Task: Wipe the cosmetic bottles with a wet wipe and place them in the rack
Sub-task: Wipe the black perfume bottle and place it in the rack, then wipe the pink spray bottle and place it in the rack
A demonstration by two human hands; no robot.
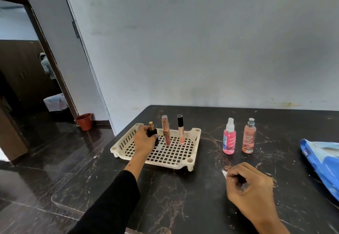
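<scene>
A cream plastic rack [185, 162] with a grid floor sits on the dark marble table. My left hand [144, 141] grips a small black perfume bottle [152, 132] with a gold top, upright at the rack's back left. Two slim tubes stand in the rack beside it: a rose-gold tube [166, 130] and a black-capped tube [180, 129]. Right of the rack stand a pink spray bottle [229, 138] with a white top and a peach spray bottle [249, 138] with a silver top. My right hand [251, 189] hovers low over the table, fingers closed on a crumpled white wet wipe [224, 173].
A blue wet wipe pack [322, 162] lies at the table's right edge. The table's left edge drops to a glossy dark floor. A terracotta pot [84, 121] stands by an open doorway at left, where a person [45, 65] is partly visible. A white wall backs the table.
</scene>
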